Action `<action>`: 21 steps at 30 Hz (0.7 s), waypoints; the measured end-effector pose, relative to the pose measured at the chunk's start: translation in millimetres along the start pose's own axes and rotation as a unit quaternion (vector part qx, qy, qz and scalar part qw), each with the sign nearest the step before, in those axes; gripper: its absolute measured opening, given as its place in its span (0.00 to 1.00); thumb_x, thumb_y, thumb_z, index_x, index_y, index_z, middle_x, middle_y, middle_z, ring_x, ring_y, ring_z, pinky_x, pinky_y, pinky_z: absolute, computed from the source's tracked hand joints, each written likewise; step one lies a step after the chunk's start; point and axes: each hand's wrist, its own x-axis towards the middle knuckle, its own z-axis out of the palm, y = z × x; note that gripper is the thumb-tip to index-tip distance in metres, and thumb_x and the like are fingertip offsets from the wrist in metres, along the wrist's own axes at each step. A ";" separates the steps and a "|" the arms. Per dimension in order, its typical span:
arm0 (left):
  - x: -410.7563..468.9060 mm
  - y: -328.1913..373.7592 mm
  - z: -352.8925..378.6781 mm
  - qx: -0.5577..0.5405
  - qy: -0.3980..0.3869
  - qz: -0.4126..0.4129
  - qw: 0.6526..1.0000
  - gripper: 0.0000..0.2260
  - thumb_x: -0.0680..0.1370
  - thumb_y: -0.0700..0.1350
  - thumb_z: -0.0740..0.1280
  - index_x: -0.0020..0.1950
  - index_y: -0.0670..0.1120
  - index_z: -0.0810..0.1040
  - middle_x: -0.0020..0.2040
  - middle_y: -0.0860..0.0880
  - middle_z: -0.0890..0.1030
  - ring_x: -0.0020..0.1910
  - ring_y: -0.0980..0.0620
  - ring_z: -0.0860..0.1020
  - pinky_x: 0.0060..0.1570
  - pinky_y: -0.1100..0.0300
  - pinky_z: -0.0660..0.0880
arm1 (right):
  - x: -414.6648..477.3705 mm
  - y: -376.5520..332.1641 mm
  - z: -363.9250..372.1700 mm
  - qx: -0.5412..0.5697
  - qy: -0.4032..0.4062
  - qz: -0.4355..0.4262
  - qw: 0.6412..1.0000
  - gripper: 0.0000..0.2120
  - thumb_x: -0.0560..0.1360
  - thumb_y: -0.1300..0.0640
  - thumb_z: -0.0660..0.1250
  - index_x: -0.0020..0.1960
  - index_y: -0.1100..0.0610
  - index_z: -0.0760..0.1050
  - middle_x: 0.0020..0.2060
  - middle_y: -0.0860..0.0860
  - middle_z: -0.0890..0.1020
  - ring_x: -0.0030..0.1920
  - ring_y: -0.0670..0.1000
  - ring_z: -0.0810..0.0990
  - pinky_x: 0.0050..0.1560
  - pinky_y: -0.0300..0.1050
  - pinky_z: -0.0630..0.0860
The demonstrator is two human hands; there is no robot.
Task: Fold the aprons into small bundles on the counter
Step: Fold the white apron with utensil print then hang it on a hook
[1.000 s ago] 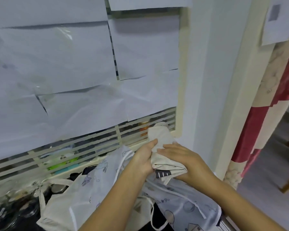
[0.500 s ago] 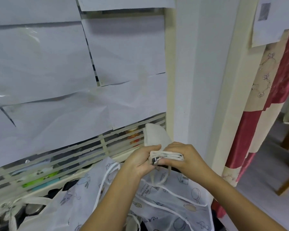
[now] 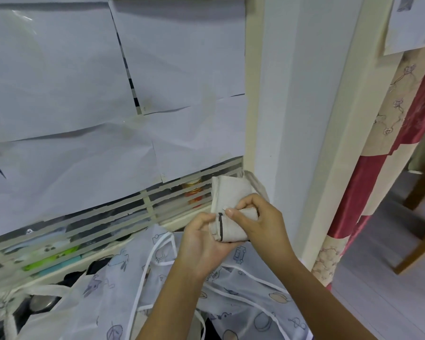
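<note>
Two aprons in view, one nearly done. Nearest, spread loose under the forearms: printed pale-blue apron (image 3: 243, 290) with white piping, not folded yet, covering the counter so well that almost nothing of it shows. Just above, and clear of that cloth now: beige apron (image 3: 231, 192), rolled into a short thick bundle. One second ago pressed down against the printed cloth; half a second ago flatter between the palms. Now lifted, tighter, with a black stripe turned upright toward the camera. Cupped from below and from the left side by the left hand (image 3: 201, 239), with curled fingers around it. Closed over at the right end by the right hand (image 3: 258, 222), with thumb and forefinger pinching the top fold, probably to tuck it in. Loose at the upper right: one strap (image 3: 258, 185), not yet wrapped. Looks close to a finished first bundle; needs, as it seems, only the strap secured and the putting down. Farther back: slatted window (image 3: 108, 217) with a jar (image 3: 193, 192) behind the slats, paper sheets (image 3: 84, 82) taped above, red-and-cream curtain (image 3: 402, 143) at the right.
</note>
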 end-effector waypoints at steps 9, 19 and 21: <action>-21.5 10.8 7.6 0.183 0.116 0.049 0.975 0.12 0.80 0.37 0.59 0.61 0.37 0.76 0.53 0.39 0.83 0.52 0.45 0.82 0.48 0.53 0.81 | -16.3 -1.4 23.8 -0.156 0.066 -0.124 0.978 0.03 0.75 0.57 0.69 0.43 0.51 0.80 0.47 0.39 0.75 0.50 0.40 0.74 0.49 0.26 0.67; -48.5 39.1 -8.2 0.086 0.080 -0.065 0.991 0.16 0.72 0.35 0.61 0.58 0.33 0.75 0.55 0.34 0.80 0.50 0.41 0.82 0.44 0.49 0.81 | -35.5 16.1 12.0 -0.358 -0.109 -0.364 0.853 0.25 0.75 0.42 0.63 0.67 0.55 0.74 0.68 0.48 0.73 0.74 0.48 0.62 0.74 0.42 0.57; -54.3 42.5 -14.4 0.074 0.065 -0.107 0.989 0.18 0.70 0.33 0.62 0.59 0.32 0.74 0.59 0.33 0.78 0.55 0.39 0.79 0.54 0.44 0.78 | -38.6 18.8 12.1 -0.325 -0.126 -0.343 0.872 0.24 0.74 0.45 0.65 0.66 0.56 0.75 0.65 0.49 0.76 0.72 0.47 0.66 0.71 0.41 0.64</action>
